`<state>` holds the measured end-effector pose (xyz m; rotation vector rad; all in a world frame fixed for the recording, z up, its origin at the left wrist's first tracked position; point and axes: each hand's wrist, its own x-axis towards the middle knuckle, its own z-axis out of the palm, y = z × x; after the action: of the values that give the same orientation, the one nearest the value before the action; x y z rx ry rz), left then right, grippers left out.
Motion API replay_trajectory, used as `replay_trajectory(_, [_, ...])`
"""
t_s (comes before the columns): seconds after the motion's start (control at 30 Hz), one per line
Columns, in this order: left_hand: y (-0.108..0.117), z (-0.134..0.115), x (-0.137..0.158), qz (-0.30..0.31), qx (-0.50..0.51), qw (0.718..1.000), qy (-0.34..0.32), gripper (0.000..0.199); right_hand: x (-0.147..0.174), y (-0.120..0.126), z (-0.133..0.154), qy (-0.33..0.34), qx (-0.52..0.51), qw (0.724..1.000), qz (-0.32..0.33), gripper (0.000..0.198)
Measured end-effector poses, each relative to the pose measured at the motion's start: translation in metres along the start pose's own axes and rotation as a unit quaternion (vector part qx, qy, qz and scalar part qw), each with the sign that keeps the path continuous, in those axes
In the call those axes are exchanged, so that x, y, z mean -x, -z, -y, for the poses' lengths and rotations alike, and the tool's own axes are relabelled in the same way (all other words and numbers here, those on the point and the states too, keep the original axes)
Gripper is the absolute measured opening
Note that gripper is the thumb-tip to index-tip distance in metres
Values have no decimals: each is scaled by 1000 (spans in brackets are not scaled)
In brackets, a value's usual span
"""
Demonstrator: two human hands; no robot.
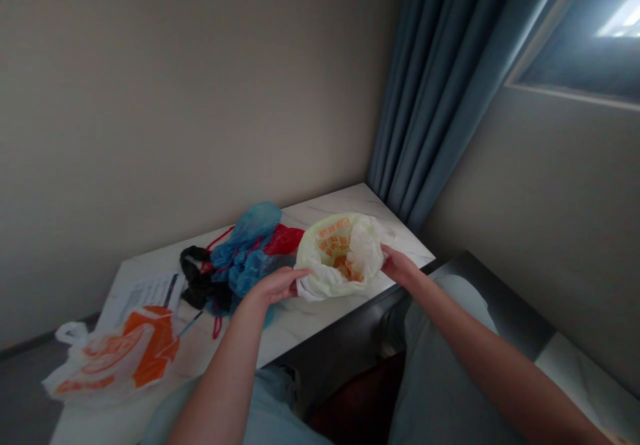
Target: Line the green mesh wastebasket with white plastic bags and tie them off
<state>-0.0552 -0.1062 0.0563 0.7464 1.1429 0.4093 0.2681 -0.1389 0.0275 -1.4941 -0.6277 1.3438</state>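
A pale yellow-white plastic bag [313, 282] with orange print is spread wide, its mouth turned up toward me. My left hand [280, 285] pinches its rim on the left side. On the opposite side my right hand [395, 264] grips the rim, fingers partly hidden behind the plastic. Orange-brown patches show inside the bag; I cannot tell whether they are print or contents. Just left of it lies a heap of crumpled blue plastic bags [245, 262], along with a red bag [285, 239] and a black bag [193, 275].
Everything lies on a white marble-patterned table [320, 315] against the wall. A white bag with orange print [117, 355] and a printed sheet [150, 293] occupy its left end. A blue-grey curtain [430, 85] hangs at the far right corner. My knees are under the near edge.
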Motion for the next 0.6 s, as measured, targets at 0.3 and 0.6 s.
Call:
replay_trajectory(0.3, [8, -6, -17, -87, 144, 984, -59, 14, 2, -2, -4, 143, 253, 948, -131, 21])
replay_trajectory(0.6, [15, -1, -35, -235, -47, 944, -228, 35, 4, -3, -8, 256, 330, 897, -142, 54])
